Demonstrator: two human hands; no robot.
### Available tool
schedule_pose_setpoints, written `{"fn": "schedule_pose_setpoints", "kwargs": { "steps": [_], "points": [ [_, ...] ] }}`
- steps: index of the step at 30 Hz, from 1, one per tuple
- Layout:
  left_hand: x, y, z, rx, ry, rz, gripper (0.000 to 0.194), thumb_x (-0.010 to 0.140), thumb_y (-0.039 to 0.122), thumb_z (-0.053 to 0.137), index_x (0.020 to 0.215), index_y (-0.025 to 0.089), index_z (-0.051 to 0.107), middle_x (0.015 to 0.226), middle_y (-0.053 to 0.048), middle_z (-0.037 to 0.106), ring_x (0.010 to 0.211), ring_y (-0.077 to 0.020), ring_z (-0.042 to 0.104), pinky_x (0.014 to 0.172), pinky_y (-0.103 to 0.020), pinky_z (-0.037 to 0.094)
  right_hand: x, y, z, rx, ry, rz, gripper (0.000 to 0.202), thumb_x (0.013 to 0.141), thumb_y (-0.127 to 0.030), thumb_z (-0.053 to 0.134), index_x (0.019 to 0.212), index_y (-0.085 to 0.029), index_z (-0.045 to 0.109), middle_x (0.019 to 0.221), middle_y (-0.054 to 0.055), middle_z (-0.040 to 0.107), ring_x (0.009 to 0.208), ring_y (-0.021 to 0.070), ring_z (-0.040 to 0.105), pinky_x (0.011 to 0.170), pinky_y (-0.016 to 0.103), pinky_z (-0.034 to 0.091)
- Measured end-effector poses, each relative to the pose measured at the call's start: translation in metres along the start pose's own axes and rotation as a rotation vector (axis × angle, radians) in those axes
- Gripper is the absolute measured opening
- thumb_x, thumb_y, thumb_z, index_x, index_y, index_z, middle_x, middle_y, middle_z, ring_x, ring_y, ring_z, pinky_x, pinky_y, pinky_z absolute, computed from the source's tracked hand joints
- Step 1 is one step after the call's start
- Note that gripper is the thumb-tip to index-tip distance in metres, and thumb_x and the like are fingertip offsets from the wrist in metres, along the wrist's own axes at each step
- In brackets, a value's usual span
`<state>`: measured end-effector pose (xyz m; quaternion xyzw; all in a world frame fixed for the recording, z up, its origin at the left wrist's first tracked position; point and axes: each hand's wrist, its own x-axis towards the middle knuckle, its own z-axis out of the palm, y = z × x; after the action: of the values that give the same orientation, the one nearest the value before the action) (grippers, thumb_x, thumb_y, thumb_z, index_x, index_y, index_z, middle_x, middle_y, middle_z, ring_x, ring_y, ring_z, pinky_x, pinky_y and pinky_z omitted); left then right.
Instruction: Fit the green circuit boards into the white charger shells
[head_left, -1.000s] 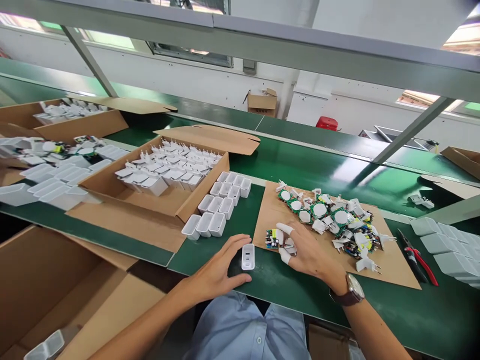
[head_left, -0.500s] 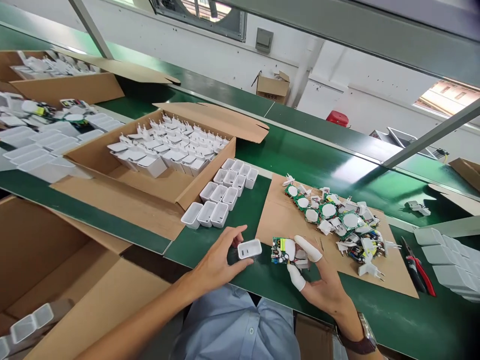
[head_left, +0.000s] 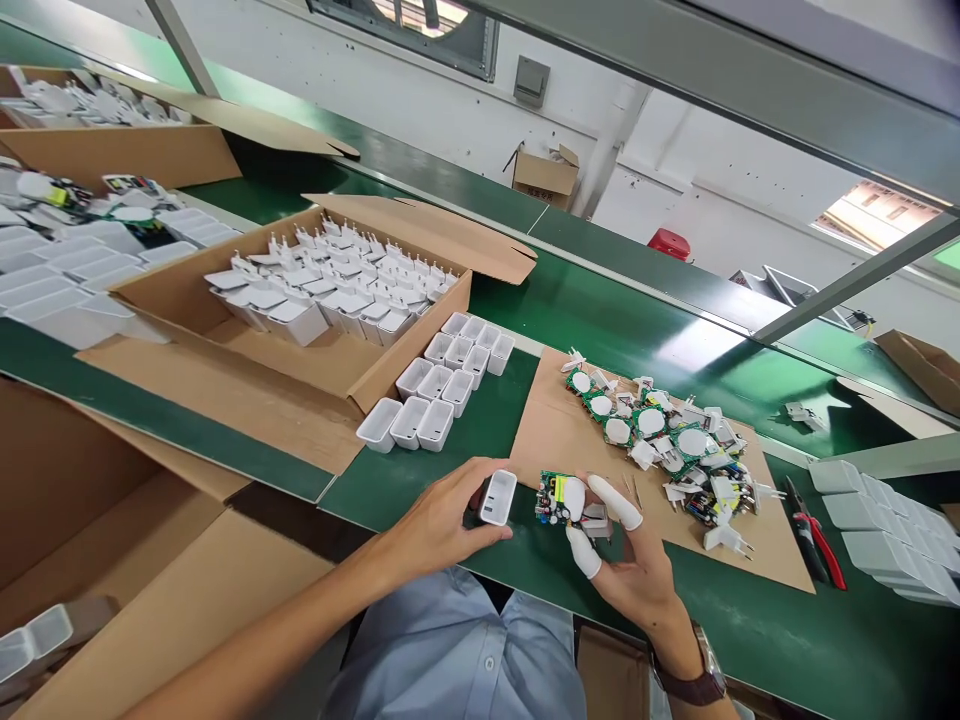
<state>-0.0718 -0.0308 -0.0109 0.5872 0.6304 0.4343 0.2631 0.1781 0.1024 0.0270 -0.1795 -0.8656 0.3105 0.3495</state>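
A white plastic charger housing [head_left: 498,498], its open top facing me, is gripped between the thumb and fingers of my left hand [head_left: 450,515]. My right hand [head_left: 634,560], with white covers on thumb and forefinger, pinches a green circuit board [head_left: 556,497] bearing a white disc and yellow-taped parts. A white plug piece [head_left: 597,520] sits under that hand beside the board. Board and housing are close together but apart. Beyond my left hand stand several empty white housings [head_left: 435,424] in rows.
Circuit boards with plugs [head_left: 649,421] are piled on a cardboard sheet [head_left: 536,440]. Red-handled pliers [head_left: 825,550] lie right of it, near more white housings [head_left: 870,525]. An open carton [head_left: 300,370] at left holds rows of filled housings. A metal post [head_left: 847,280] slants at right.
My left hand has turned the housing from lying sideways to nearly upright, closer to the board. My right hand keeps its hold on the board. The whole view has shifted slightly.
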Motion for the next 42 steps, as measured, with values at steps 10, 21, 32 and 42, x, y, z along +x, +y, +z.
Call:
{"fn": "schedule_pose_setpoints", "kwargs": {
  "steps": [10,21,32,42],
  "points": [
    [-0.006,0.011,-0.003,0.137,0.105,0.167,0.109,0.081,0.058,0.093,0.168,0.031,0.034,0.158,-0.015,0.055,0.149,-0.0382,0.050,0.125,-0.058,0.047,-0.017,-0.002,0.013,0.187,0.126,0.097,0.063,0.097,-0.012,0.071,0.156,-0.027,0.055,0.143,0.015,0.073,0.129,0.0254,0.074,0.104,0.037,0.067],
    [-0.012,-0.004,0.012,0.047,0.064,0.163,0.073,0.099,0.021,0.075,0.161,0.031,0.038,0.147,-0.010,0.065,0.138,-0.0291,0.062,0.118,-0.049,0.054,-0.010,-0.017,0.008,-0.046,0.041,-0.085,0.077,0.094,-0.004,0.068,0.164,-0.026,0.044,0.142,0.016,0.071,0.123,0.0264,0.074,0.100,0.042,0.067],
    [-0.013,-0.007,0.014,0.167,0.139,0.270,0.069,0.099,0.020,0.074,0.160,0.026,0.042,0.141,-0.012,0.067,0.134,-0.0299,0.062,0.112,-0.045,0.057,0.004,-0.028,0.016,-0.293,-0.094,-0.222,0.073,0.098,-0.004,0.061,0.166,-0.014,0.035,0.114,0.017,0.076,0.106,0.0277,0.074,0.090,0.045,0.067],
    [-0.013,-0.004,0.013,0.207,0.163,0.333,0.065,0.102,0.017,0.068,0.161,0.024,0.042,0.138,-0.013,0.068,0.129,-0.0285,0.064,0.110,-0.042,0.058,0.010,-0.030,0.016,-0.373,-0.160,-0.218,0.076,0.098,-0.007,0.059,0.168,-0.011,0.029,0.109,0.016,0.076,0.105,0.0299,0.072,0.089,0.049,0.067]
  ]
}}
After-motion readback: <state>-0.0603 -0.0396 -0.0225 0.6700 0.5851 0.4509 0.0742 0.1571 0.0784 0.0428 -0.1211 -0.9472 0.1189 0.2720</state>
